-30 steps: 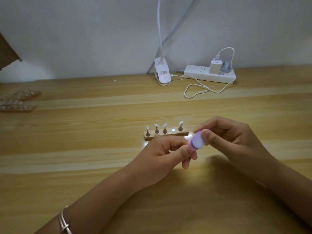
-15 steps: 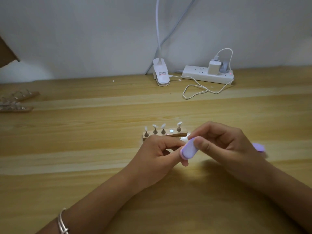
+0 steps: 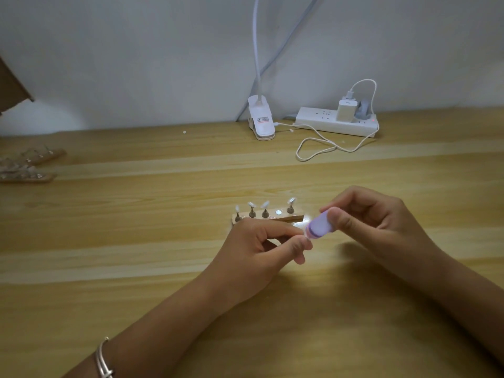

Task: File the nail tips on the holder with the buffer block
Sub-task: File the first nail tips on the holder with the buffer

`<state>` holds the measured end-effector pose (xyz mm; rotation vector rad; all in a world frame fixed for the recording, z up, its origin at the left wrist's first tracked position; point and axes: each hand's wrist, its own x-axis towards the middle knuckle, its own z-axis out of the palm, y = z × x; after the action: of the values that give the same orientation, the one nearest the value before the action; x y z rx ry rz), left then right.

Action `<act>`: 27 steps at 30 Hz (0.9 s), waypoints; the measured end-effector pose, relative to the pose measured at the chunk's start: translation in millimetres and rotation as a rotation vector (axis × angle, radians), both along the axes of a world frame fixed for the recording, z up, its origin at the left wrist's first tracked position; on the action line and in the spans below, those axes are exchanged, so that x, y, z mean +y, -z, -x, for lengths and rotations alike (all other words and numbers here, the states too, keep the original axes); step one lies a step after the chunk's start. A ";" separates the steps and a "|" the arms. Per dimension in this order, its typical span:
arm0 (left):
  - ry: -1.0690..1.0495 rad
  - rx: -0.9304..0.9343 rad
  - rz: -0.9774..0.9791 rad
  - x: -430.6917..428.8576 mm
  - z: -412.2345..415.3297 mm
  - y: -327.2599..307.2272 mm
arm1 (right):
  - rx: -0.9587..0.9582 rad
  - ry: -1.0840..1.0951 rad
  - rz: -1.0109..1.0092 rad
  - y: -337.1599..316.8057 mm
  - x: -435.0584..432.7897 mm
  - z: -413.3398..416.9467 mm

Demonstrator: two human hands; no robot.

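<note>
Head view: buffer block [image 3: 320, 226] points lower-left, toward left hand [image 3: 260, 251].

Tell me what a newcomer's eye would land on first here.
The two hands at centre: the right hand grips a purple buffer block, meeting the left hand, which pinches a small piece mostly hidden by its fingers. Just behind them sits the wooden holder with four nail tips and one bare spot.

Four nail tips [image 3: 265, 204] stand on one holder [image 3: 289, 218]. Just in front of it, one buffer block [image 3: 319, 226]; far left of it, two more holders [image 3: 27, 176]; behind it, one power strip [image 3: 327, 124], one lamp clip [image 3: 262, 124].
</note>
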<state>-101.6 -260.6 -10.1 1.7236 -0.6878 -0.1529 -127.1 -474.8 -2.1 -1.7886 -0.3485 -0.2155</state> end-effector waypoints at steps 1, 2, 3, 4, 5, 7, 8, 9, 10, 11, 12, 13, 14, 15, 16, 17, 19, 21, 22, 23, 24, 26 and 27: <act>-0.004 0.007 0.004 0.2 0.0 0.2 | 0.005 0.017 -0.021 -0.2 -1.2 -0.5; -0.004 0.010 0.008 0.9 -0.2 0.1 | 0.008 0.021 -0.036 0.1 -0.7 -0.3; -0.002 0.010 0.012 1.6 -0.5 -0.1 | 0.007 0.013 -0.049 0.6 1.4 0.3; 0.003 0.005 0.017 2.4 -0.8 -0.3 | 0.001 -0.003 -0.060 0.9 3.6 1.3; 0.009 -0.002 0.023 2.8 -0.9 -0.6 | -0.003 -0.018 -0.070 0.9 4.9 2.2; 0.016 -0.008 0.035 2.6 -1.1 -1.0 | 0.009 -0.020 -0.092 -0.3 4.2 1.8; 0.017 -0.006 0.039 1.9 -0.9 -1.1 | 0.021 -0.011 -0.105 -0.7 3.6 1.4; 0.020 -0.003 0.044 1.0 -0.5 -1.3 | 0.035 -0.007 -0.119 -0.5 4.1 1.6; 0.027 0.000 0.048 0.4 -0.6 -1.3 | 0.045 -0.018 -0.129 0.3 5.6 2.4; 0.037 0.002 0.052 0.4 -0.7 -1.5 | 0.048 -0.042 -0.130 1.5 8.5 3.3; 0.044 0.000 0.057 0.5 -0.7 -1.5 | 0.049 -0.069 -0.114 2.9 12.1 4.7; 0.047 -0.005 0.062 0.8 -0.6 -1.4 | 0.050 -0.084 -0.080 3.6 15.4 5.9; 0.046 -0.006 0.066 0.8 -0.5 -1.5 | 0.047 -0.085 -0.044 3.0 16.9 6.6; 0.041 -0.006 0.066 0.6 -0.7 -1.4 | 0.038 -0.073 -0.020 1.6 15.9 6.1; 0.034 -0.005 0.062 0.3 -0.8 -1.2 | 0.027 -0.050 -0.015 0.3 13.0 4.5; 0.027 -0.010 0.059 -0.3 -0.8 -0.7 | 0.019 -0.022 -0.027 -1.0 9.6 3.2; 0.018 -0.021 0.053 -1.2 -0.4 0.0 | 0.017 -0.004 -0.046 -1.5 6.5 2.6; 0.018 -0.032 0.035 -0.7 -0.4 0.5 | 0.008 -0.050 0.001 1.1 11.6 4.4; 0.022 -0.043 0.032 -0.2 -0.6 1.1 | 0.006 -0.074 0.037 3.1 15.0 5.0; 0.023 -0.050 0.031 0.5 -0.8 1.8 | 0.008 -0.087 0.061 4.3 17.0 4.5; 0.015 -0.049 0.031 0.9 -1.2 2.3 | 0.014 -0.090 0.064 4.2 16.1 2.9; -0.009 -0.032 0.035 0.8 -2.5 3.0 | 0.024 -0.063 0.018 1.2 8.9 -1.7; -0.019 -0.024 0.040 0.4 -2.9 3.4 | 0.028 -0.039 -0.018 -0.2 5.2 -3.4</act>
<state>-98.7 -260.3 -13.5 1.6958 -0.6875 -0.1044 -123.7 -469.6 -1.9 -1.7637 -0.3601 -0.1656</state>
